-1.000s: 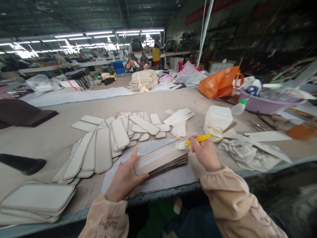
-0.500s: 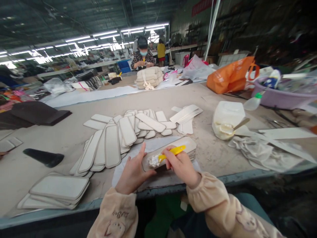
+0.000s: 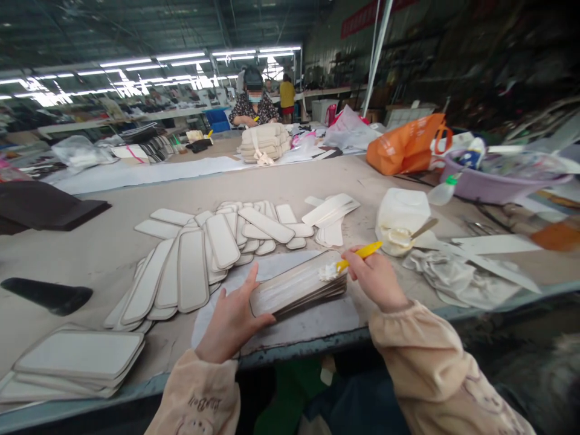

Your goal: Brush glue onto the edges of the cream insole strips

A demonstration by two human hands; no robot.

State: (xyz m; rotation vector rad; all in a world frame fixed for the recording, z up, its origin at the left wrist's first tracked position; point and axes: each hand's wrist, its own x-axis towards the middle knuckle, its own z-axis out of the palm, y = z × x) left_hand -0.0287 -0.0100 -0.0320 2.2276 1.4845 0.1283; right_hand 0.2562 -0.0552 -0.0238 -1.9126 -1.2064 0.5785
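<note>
A small stack of beige oblong pieces [image 3: 296, 288] lies on a pale sheet [image 3: 308, 323] at the table's near edge. My left hand [image 3: 233, 320] rests flat against the stack's left end, fingers spread, steadying it. My right hand [image 3: 377, 278] is closed on a yellow-handled brush [image 3: 357, 256]. Its white bristles touch the right end of the top piece. Wet streaks show along that piece.
Many beige pieces [image 3: 212, 248] fan out behind the stack, with another pile [image 3: 77, 359] at the near left. A white glue tub [image 3: 401, 220], rags [image 3: 453, 278], an orange bag [image 3: 405, 148] and a purple basin [image 3: 489, 181] stand to the right. A person works across the table.
My right hand swept the brush from the right end of the top piece to its left end, then back to the right end. My left hand stayed on the stack.
</note>
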